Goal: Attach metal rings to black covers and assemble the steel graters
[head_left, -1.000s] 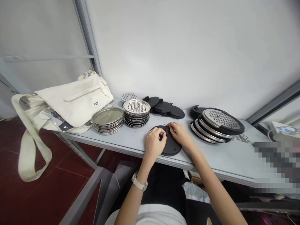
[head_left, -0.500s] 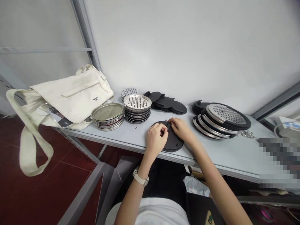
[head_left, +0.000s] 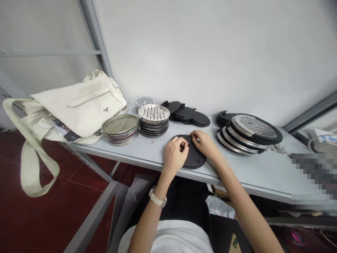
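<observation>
A round black disc (head_left: 194,156) lies flat near the table's front edge, with a small knob near its lower right rim and a raised black strip near its far rim. My left hand (head_left: 175,153) rests over its left side, fingers curled and thumb closed to the index finger by the strip. Whatever sits in that pinch is too small to make out. At the far rim, my right hand (head_left: 204,142) closes its thumb and fingertips on the disc's edge beside the strip. Its palm covers the disc's upper right part.
Left of the disc stand a stack of slotted metal grater discs (head_left: 154,114) and a stack of metal lids (head_left: 120,124). A cream bag (head_left: 84,105) lies beyond. More black discs (head_left: 185,113) lie behind; a mixed pile (head_left: 252,128) of black and metal discs is on the right.
The view has shifted slightly, so the tabletop things appear a little higher. Both hands stay at the black disc with nearly the same finger positions.
</observation>
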Available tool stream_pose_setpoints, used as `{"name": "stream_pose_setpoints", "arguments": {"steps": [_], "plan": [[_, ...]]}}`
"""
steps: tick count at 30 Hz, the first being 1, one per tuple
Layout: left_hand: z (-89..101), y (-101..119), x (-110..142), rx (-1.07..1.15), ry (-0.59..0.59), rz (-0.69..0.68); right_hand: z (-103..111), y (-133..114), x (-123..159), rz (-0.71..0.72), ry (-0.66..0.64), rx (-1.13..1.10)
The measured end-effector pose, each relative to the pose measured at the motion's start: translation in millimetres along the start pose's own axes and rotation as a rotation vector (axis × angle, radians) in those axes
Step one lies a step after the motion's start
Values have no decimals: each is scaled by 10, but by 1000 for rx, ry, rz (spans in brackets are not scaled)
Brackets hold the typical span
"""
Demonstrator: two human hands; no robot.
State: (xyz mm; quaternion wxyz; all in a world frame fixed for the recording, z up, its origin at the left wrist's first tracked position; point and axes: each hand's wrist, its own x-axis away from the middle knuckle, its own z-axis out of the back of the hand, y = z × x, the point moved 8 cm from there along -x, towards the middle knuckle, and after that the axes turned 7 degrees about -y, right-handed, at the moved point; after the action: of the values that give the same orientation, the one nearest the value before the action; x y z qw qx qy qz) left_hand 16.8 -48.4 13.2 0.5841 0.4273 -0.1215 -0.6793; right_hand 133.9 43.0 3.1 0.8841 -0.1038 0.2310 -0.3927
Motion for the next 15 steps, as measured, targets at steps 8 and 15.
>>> {"name": "stream_pose_setpoints", "arguments": {"steps": [8,15], "plan": [[-11,-10,-2,-9,-13,17,57,-49,9,17,37,-57],[-3,-11,0,-9,-7,14,76,-95,8,37,49,-67]]}}
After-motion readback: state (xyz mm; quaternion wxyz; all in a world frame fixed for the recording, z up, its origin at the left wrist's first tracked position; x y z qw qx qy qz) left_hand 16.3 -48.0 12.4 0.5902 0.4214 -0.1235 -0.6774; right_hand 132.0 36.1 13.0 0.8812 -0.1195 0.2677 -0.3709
